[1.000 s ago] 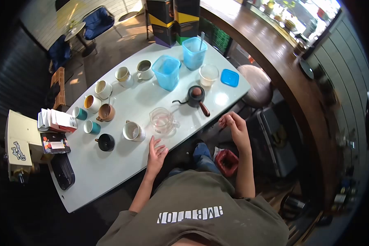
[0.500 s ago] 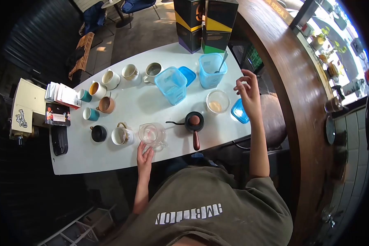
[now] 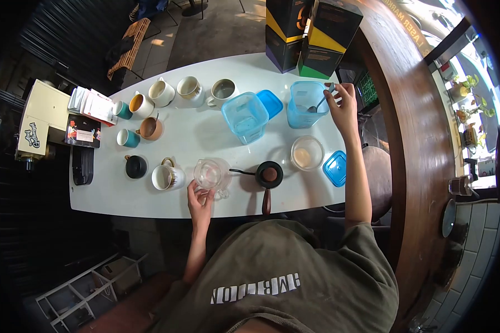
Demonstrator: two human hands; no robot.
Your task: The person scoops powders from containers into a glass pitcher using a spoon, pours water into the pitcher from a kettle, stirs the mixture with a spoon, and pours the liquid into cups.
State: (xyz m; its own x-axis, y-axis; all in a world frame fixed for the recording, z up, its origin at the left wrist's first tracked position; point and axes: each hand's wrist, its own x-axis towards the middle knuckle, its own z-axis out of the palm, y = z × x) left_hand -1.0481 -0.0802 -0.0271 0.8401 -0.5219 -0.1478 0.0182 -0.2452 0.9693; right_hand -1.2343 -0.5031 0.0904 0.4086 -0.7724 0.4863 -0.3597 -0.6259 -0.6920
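My right hand [image 3: 343, 100] is closed on the top of the handle of a spoon [image 3: 320, 101]. The bowl of that spoon is down inside an open blue plastic container [image 3: 304, 119]. Down at the near edge, my left hand [image 3: 200, 201] has its fingers round the near side of a clear glass jug [image 3: 208, 174], which stands on the table. Beside the jug are a small black pan [image 3: 276, 181] with a wooden handle and a round brown thing in it, and a clear bowl [image 3: 307, 153] with pale contents.
The white table [image 3: 194, 139] bears several mugs on its left, among them a white mug [image 3: 162, 177] and a black cup [image 3: 135, 166]. A second blue container [image 3: 244, 119] stands mid-table. A blue lid [image 3: 335, 168] lies right; black boxes [image 3: 325, 39] stand at the back.
My right hand has moved to the spoon and taken hold of its handle. My left fingers have come closer round the jug. The whole view has shifted slightly.
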